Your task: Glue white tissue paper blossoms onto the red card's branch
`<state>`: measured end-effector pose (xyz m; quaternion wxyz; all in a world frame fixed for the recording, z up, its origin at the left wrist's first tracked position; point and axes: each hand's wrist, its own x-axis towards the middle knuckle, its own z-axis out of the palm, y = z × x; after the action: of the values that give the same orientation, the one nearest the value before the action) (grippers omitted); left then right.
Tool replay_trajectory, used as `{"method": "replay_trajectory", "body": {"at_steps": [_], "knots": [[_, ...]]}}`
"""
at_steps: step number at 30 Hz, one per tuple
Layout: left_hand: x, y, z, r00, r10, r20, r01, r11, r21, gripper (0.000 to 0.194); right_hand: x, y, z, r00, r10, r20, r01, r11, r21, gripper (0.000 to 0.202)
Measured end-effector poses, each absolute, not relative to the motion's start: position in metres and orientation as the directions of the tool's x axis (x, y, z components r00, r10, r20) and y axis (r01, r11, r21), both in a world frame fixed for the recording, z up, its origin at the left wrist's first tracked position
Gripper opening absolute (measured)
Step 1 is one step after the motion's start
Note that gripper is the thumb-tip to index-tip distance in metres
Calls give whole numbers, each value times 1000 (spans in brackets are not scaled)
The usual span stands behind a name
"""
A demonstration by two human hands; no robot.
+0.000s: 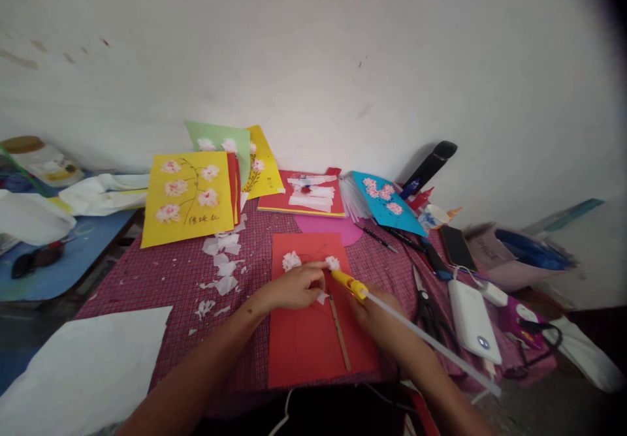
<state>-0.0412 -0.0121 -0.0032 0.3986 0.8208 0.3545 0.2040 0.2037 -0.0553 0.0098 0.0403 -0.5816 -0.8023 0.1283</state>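
A sheet of red paper lies in front of me with white tissue flowers on its upper part. My left hand rests on the sheet, its index finger stretched to the right-hand tissue flower. A small pale scrap shows just below that hand. In my right hand is a yellow hot glue gun, its tip close to the same flower. A long translucent glue stick sticks out of its back. Between my hands lies a thin brown stick.
Finished flower cards lean at the back left; a blue card stands at the back right. Torn tissue scraps litter the checked cloth. Scissors, a white power bank and a phone lie to the right.
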Motion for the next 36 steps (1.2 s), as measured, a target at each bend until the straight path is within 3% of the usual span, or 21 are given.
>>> {"method": "replay_trajectory", "body": {"at_steps": [4,10,17,20,23,25,31,36], "knots": [[-41,-12,-4,666,745,47,433,-437,788,13,200,-46,33,-331,935,-127,916,285,-283,28],[-40,-12,-2,669,741,67,417,-448,791,18,197,-14,66,-407,880,-245,860,279,-427,24],[-39,-13,2,668,743,45,408,-415,813,18,212,14,86,-373,872,-316,870,210,-447,11],[-41,-14,0,659,751,45,397,-397,827,17,234,5,88,-325,870,-372,813,56,-579,21],[-43,-15,-5,652,756,62,378,-394,838,15,256,-7,74,-251,862,-440,598,-219,-771,28],[-44,-15,-9,642,763,70,376,-393,839,13,263,-10,57,-188,883,-429,466,-304,-831,24],[-46,-18,-12,603,795,72,398,-378,836,5,241,13,15,-158,899,-408,419,-313,-852,13],[-48,-22,-7,580,806,115,368,-385,846,6,235,35,23,-129,915,-382,545,-256,-798,16]]}}
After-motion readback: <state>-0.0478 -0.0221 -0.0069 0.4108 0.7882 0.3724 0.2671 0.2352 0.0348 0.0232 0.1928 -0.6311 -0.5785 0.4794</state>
